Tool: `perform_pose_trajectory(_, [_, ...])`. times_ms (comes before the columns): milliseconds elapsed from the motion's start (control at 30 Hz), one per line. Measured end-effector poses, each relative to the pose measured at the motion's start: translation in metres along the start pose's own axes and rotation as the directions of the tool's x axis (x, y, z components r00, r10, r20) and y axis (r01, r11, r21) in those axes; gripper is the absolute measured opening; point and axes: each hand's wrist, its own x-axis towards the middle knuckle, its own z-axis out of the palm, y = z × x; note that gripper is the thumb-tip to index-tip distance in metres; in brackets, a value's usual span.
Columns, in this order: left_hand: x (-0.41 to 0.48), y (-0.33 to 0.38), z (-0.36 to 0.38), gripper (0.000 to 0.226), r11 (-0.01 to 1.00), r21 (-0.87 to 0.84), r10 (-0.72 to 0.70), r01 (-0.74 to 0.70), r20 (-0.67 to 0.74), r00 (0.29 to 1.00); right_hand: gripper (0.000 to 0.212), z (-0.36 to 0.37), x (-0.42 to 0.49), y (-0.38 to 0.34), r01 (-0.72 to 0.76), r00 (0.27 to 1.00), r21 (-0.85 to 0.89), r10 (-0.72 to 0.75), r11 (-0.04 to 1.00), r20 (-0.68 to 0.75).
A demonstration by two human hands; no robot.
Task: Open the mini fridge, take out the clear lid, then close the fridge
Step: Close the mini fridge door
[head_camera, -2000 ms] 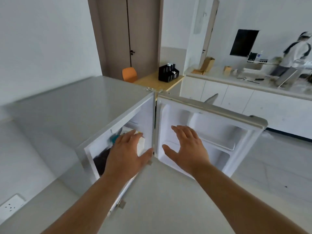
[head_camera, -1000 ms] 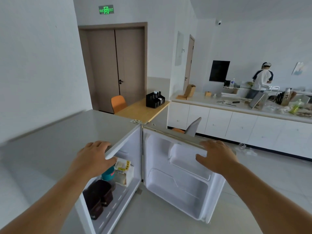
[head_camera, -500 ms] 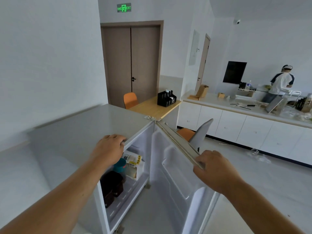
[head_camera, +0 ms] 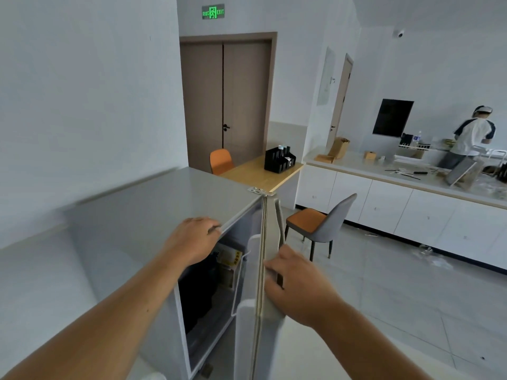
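The grey mini fridge stands low in front of me with its door partly open, seen almost edge-on. My right hand grips the door's top edge. My left hand rests curled over the front rim of the fridge top. Through the gap I see a yellow-labelled carton and dark containers on the shelf. No clear lid shows in either hand or anywhere in view.
A grey chair with an orange seat stands just beyond the door. A wooden table with a black organiser sits behind the fridge. A white counter runs along the right, where another person stands.
The door has swung from wide open toward the fridge body under my right hand. My left hand stayed on the fridge's top front rim.
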Motion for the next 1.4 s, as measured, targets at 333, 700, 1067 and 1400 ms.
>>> perform_pose_trajectory(333, [-0.004,0.001,-0.003,0.060,0.998,-0.054,0.017,-0.020,-0.045,0.999,0.044,0.031,0.035,-0.041,0.096,0.995,-0.006,-0.096,0.995,0.000])
perform_pose_trajectory(700, [-0.001,-0.001,-0.005,0.042,0.987,-0.161,-0.021,0.015,-0.036,0.999,0.031,0.055,0.064,-0.075,0.123,0.992,-0.035,-0.123,0.992,0.005])
perform_pose_trajectory(1067, [-0.005,0.002,-0.004,0.047,0.991,-0.130,-0.021,0.014,-0.054,0.998,0.039,0.055,0.060,-0.072,0.097,0.995,-0.009,-0.097,0.995,0.026])
perform_pose_trajectory(1400, [-0.006,0.004,-0.005,0.047,0.993,-0.116,-0.012,0.005,-0.056,0.998,0.039,0.055,0.059,-0.072,0.083,0.996,0.001,-0.083,0.997,0.028])
